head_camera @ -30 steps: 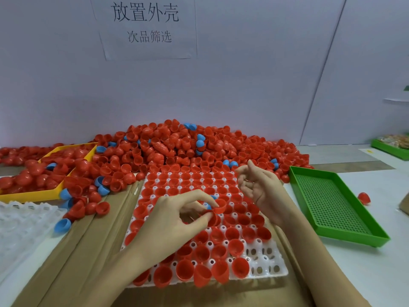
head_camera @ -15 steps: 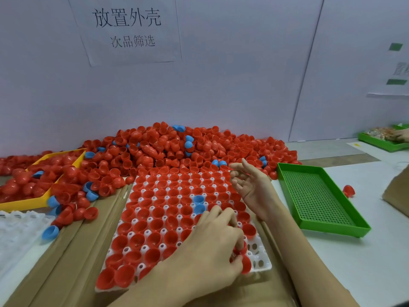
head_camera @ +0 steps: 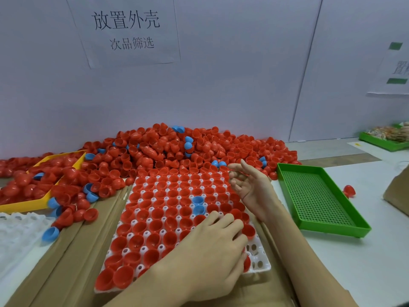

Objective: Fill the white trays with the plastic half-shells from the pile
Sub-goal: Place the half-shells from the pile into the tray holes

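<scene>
Your single head-worn wide-angle view looks forward and down from close above the white tray (head_camera: 263,265), with your left hand (head_camera: 208,255) and right hand (head_camera: 252,187) nearest, the shell pile (head_camera: 168,149) beyond, and the wall sign (head_camera: 126,29) facing you.

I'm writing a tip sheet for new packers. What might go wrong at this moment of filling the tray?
1. The left hand covers the white tray's last bare pockets at the near right corner, so a shell may seat crooked unseen.
2. Two blue shells sit among the red ones; if colours must match, that means rework.
3. The pile crowds the tray's far edge, so loose shells might roll onto the filled rows.
</scene>
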Available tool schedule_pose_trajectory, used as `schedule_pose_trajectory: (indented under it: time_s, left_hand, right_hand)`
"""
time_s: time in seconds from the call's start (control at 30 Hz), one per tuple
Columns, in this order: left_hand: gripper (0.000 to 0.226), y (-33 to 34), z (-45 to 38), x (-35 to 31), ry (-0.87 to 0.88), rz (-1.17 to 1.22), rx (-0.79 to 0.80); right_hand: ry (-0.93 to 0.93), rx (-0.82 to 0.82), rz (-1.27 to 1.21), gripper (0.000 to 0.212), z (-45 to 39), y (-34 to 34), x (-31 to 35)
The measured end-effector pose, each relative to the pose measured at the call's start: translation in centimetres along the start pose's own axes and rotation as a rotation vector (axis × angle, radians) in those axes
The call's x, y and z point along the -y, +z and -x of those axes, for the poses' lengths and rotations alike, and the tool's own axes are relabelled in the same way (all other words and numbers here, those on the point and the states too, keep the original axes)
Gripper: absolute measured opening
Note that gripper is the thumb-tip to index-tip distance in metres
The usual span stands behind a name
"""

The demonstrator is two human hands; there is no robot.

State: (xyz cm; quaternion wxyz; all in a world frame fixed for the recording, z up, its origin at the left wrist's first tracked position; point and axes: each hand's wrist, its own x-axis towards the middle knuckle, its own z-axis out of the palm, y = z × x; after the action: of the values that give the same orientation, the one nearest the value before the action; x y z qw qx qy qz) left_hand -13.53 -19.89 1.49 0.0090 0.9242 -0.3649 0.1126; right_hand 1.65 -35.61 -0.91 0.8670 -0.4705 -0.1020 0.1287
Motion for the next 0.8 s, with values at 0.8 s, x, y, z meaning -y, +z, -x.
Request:
schedule_pose_trajectory:
  time_s: [0.8]
  left_hand:
    - [0.028,-0.4,2.9,4.6,-0.141,0.445,-0.172]
  right_hand:
    - [-0.012,-0.089,-0.08,0.029,-0.1,-0.1,0.4]
